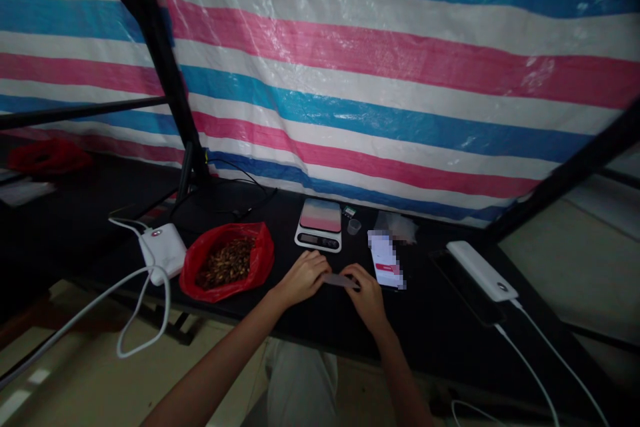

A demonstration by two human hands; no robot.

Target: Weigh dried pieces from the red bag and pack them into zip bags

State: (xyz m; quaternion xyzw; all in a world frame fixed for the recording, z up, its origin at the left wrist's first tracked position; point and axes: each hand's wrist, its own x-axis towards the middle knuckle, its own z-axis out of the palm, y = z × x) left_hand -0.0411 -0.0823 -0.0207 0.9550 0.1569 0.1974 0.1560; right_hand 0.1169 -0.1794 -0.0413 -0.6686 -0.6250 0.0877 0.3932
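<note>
Between my two hands a small, thin translucent plastic bag is stretched sideways over the front of the black table. My left hand pinches its left end, fingers closed. Its right end is gripped by my right hand, with the fingers curled. Just beyond my left hand stands a white digital kitchen scale; its display faces me. To the left of that hand lies an open red plastic bag holding many small brown pieces, too small to name. A lit phone rests to the right of my right hand.
A small clear cup and clear plastic bags lie behind the phone. White power banks with cables sit at left and right, the right one beside a dark phone. Striped sheeting hangs behind the table.
</note>
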